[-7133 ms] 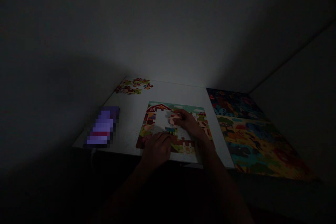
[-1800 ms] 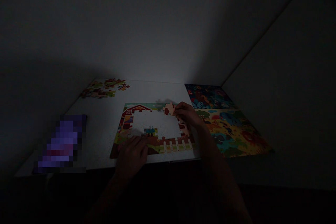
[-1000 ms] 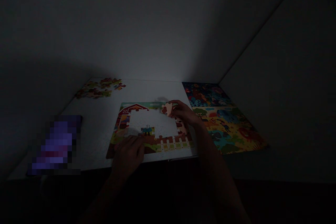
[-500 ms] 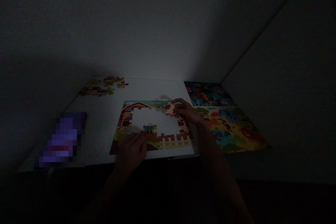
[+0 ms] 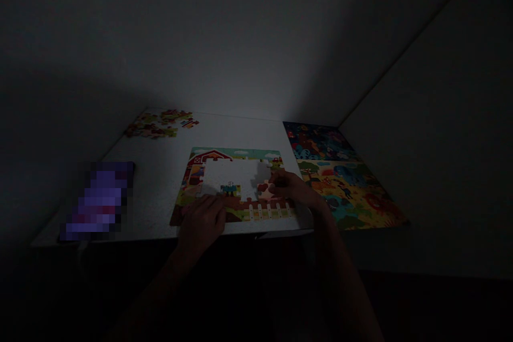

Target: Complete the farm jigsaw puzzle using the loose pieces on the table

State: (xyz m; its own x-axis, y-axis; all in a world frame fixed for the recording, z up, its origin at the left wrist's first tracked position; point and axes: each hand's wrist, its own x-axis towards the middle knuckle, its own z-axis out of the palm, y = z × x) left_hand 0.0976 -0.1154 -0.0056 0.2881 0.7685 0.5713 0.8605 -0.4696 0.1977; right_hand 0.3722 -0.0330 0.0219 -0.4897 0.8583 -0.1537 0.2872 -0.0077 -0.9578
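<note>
A farm jigsaw puzzle [image 5: 216,156] lies on the table, its border joined and its middle white. My right hand [image 5: 295,191] pinches a brown-and-cream puzzle piece [image 5: 265,191] over the right side of the white middle, close to the border with the fence. Whether the piece touches the puzzle I cannot tell. On the lower left border rests my left hand [image 5: 203,219], fingers laid flat and holding nothing. Just beyond its fingertips, a blue-green piece [image 5: 230,188] sits along the lower border.
Loose puzzle pieces [image 5: 152,127] are heaped at the table's back left. A blurred purple-lit device [image 5: 98,200] lies on the left, with a cable. To the right are a dark puzzle [image 5: 320,141] and a yellow animal puzzle [image 5: 352,192]. Walls stand behind and right; the scene is dim.
My right hand has brought the brown-and-cream piece down from the puzzle's upper right toward its lower right. My left hand stays on the lower left border. The view has shifted slightly.
</note>
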